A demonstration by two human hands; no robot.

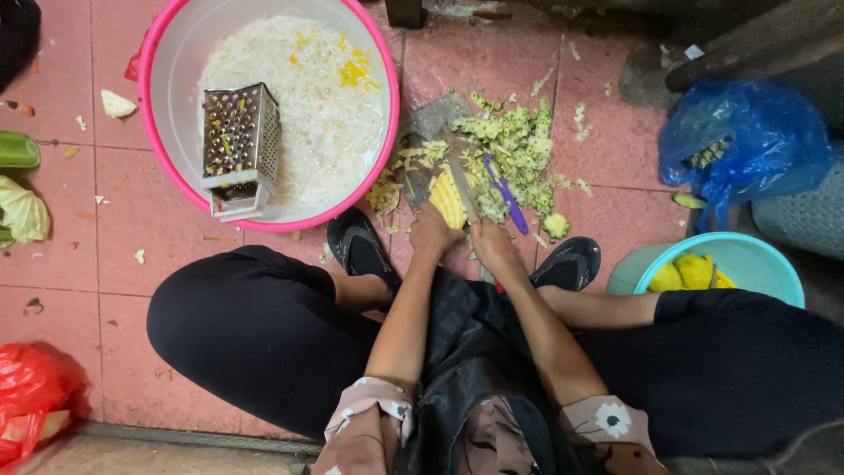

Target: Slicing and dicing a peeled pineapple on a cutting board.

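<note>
Left hand (431,230) grips a yellow fruit piece (447,198) on the board (432,119); right hand (492,244) closed on a knife (463,189), prob. mid-cut. Peel pile (514,149) big, pink tub (167,79) w/ shreds full, so well along.

We count two basins, one pink (158,132) and one teal (774,264), one grater (239,145), one knife (463,193), one purple peeler (505,195), two bags, blue (747,145) and red (31,396), and two shoes (360,246).
</note>
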